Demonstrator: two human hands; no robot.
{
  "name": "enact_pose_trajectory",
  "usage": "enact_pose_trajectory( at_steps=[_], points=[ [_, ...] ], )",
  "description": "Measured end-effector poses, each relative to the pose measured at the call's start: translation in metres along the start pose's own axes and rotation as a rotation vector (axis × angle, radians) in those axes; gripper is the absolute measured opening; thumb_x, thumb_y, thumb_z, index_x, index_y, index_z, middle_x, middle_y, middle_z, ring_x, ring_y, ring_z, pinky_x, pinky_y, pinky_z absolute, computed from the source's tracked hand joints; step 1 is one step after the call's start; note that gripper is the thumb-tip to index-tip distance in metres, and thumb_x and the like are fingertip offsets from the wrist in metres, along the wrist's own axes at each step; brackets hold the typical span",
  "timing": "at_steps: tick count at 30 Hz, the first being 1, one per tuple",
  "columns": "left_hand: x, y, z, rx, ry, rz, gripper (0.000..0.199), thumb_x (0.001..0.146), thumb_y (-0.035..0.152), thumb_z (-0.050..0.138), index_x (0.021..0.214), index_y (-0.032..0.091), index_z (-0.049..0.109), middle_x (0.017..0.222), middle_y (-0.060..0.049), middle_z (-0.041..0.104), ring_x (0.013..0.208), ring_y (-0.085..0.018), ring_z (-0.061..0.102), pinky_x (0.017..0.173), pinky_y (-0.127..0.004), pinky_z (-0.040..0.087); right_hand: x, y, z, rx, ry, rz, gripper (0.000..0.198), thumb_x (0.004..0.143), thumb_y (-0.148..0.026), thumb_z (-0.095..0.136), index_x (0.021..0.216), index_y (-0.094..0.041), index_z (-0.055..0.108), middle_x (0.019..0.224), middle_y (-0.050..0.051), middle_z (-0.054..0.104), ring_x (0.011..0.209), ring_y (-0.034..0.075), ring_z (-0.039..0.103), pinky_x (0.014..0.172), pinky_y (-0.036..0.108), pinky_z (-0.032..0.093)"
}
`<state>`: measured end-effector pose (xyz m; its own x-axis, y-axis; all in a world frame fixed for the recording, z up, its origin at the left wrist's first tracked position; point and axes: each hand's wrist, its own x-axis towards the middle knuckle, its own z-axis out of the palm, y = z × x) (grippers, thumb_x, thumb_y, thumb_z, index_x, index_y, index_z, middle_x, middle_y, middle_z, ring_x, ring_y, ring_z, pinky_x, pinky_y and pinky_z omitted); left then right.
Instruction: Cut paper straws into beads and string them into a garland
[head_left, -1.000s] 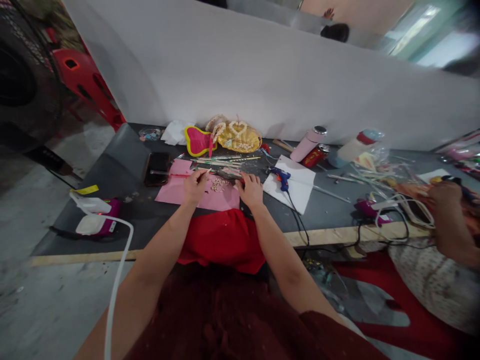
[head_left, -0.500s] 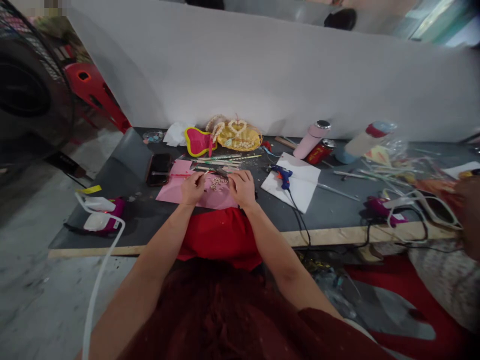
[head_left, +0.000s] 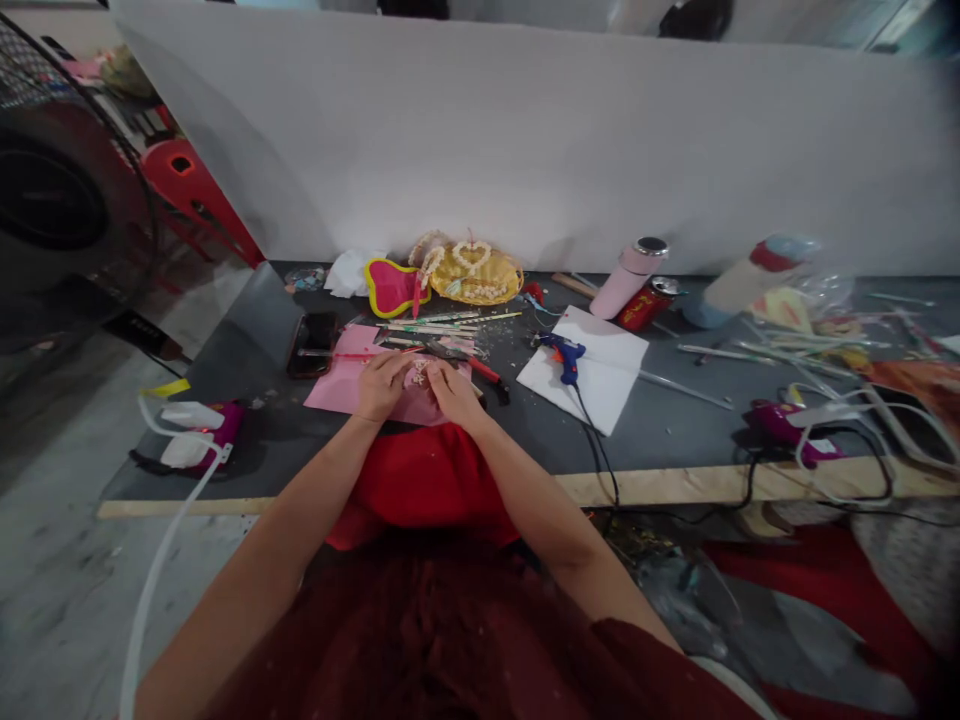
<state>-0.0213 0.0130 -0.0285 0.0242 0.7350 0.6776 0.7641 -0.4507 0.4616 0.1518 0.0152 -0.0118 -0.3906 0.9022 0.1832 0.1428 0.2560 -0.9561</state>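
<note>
Pale bead-like bits [head_left: 419,378] on pink paper [head_left: 336,384], between your left hand [head_left: 382,383] and right hand [head_left: 454,390]. Fingers curled; can't tell if gripping. Careless sweep could scatter bits; bumping red-handled tool [head_left: 489,373], right, could shift paper.

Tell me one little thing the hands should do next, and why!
Perhaps the right hand should pick up one of the small pale pieces: they lie on the pink sheet between it and the left hand, close to its fingertips. Whether either hand already holds something is too small to tell.
</note>
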Motion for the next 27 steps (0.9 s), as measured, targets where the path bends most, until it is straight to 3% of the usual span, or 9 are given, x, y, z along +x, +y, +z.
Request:
enact_pose_trajectory(
  at_steps=[4,8,12,17,22,27],
  points=[
    [0.0,0.006,-0.001,-0.029,-0.056,0.095,0.031,0.094,0.03,0.044,0.097,0.019,0.072,0.099,-0.009,0.071,0.098,-0.018,0.064,0.089,-0.034,0.05,0.004,-0.002,0.008,0.391,-0.064,0.258,0.059,0.084,-0.074,0.034,0.077,-0.02,0.056,0.066,0.0,0.055,0.049,0.009,0.049,0.044,0.023,0.039],
    [0.002,0.009,-0.004,-0.031,-0.092,0.079,0.028,0.092,0.029,0.046,0.096,0.02,0.072,0.099,-0.008,0.072,0.096,-0.02,0.064,0.088,-0.036,0.05,0.013,-0.008,0.003,0.447,-0.039,0.318,0.047,0.075,-0.067,0.059,0.075,-0.019,0.057,0.067,-0.001,0.056,0.049,0.008,0.049,0.044,0.021,0.037],
    [0.003,0.007,-0.01,-0.117,-0.209,-0.032,0.023,0.09,0.028,0.051,0.1,0.019,0.069,0.098,-0.006,0.073,0.092,-0.019,0.066,0.086,-0.033,0.05,0.018,-0.01,-0.003,0.237,-0.1,0.218,0.044,0.077,-0.062,0.059,0.072,-0.018,0.056,0.064,-0.002,0.056,0.048,0.008,0.046,0.046,0.021,0.037],
    [0.001,0.008,-0.008,-0.171,-0.288,-0.11,0.019,0.088,0.024,0.053,0.098,0.02,0.069,0.092,-0.004,0.073,0.084,-0.017,0.066,0.078,-0.029,0.051,0.013,0.0,-0.007,-0.038,-0.077,0.024,0.041,0.086,-0.057,0.049,0.073,-0.019,0.056,0.06,-0.003,0.051,0.053,0.009,0.045,0.049,0.021,0.034],
    [-0.002,0.011,-0.001,-0.181,-0.29,-0.104,0.019,0.088,0.027,0.053,0.098,0.02,0.068,0.096,-0.005,0.072,0.09,-0.018,0.066,0.083,-0.03,0.051,0.01,0.006,-0.013,-0.115,-0.053,-0.035,0.03,0.088,-0.043,0.049,0.081,-0.017,0.061,0.066,-0.001,0.058,0.058,0.011,0.051,0.055,0.023,0.039],
    [-0.003,0.008,-0.003,-0.243,-0.307,-0.208,0.02,0.086,0.03,0.055,0.1,0.02,0.066,0.095,-0.004,0.072,0.084,-0.017,0.067,0.076,-0.028,0.051,0.011,0.003,-0.013,-0.082,-0.03,-0.041,0.019,0.082,-0.035,0.056,0.082,-0.017,0.062,0.071,0.0,0.062,0.06,0.011,0.054,0.059,0.024,0.043]
  ],
)
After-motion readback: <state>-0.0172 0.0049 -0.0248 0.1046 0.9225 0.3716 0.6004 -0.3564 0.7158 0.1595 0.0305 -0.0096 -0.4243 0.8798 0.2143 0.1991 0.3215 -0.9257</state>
